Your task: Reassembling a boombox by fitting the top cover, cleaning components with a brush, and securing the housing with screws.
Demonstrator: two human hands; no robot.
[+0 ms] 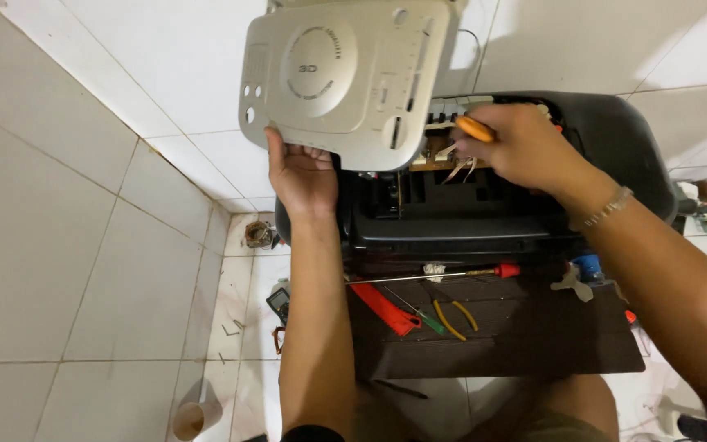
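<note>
Tilting silver-grey cover panel (345, 78), raised

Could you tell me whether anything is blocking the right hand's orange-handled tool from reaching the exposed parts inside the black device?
Nothing visible does. The left hand holds the grey cover lifted aside, so the right hand and its orange-handled tool reach the circuit board directly.

large white wall tiles (51, 245) with thin grout lines fill the space left of the grip. below it lies a pale tiled floor (243, 327), evenly lit. a cardboard tube (196, 417) stands low in the corner.
</note>
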